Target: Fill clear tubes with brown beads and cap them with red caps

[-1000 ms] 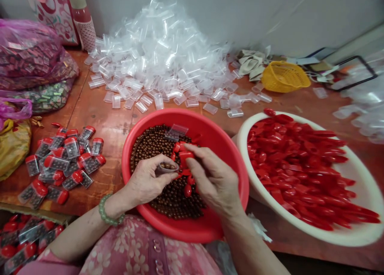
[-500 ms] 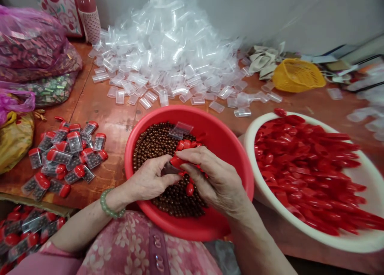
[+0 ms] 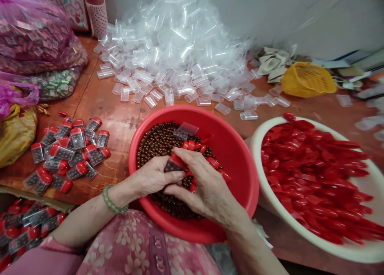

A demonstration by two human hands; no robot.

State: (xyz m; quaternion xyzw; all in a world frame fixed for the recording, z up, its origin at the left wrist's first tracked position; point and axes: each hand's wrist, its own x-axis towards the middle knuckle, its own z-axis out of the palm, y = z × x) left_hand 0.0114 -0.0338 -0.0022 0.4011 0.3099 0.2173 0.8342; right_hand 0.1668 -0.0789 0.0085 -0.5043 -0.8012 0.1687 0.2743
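Over the red basin (image 3: 240, 163), both hands meet at a small clear container with a red cap (image 3: 175, 163), filled with dark beads. My left hand (image 3: 150, 175), with a green bead bracelet at the wrist, grips its body between thumb and fingers. The fingers of my right hand (image 3: 204, 183) reach round its red-capped end, with the thumb below. Brown round beads (image 3: 156, 141) fill the left and lower part of the basin. Loose red caps (image 3: 190, 145) and a clear empty sleeve (image 3: 188, 129) lie on the beads.
A white basin (image 3: 256, 147) of red plastic pieces (image 3: 312, 179) stands at right. Clear sleeves (image 3: 180, 47) are heaped behind. Filled red-capped containers (image 3: 78, 138) lie at left, with more (image 3: 27, 227) below the table edge. A yellow basket (image 3: 309, 81) and purple bags (image 3: 36, 35) stand farther back.
The red-capped container has turned so its filled body shows more. My right hand's fingers have spread round it, and more loose red caps show in the basin. The view has shifted slightly.
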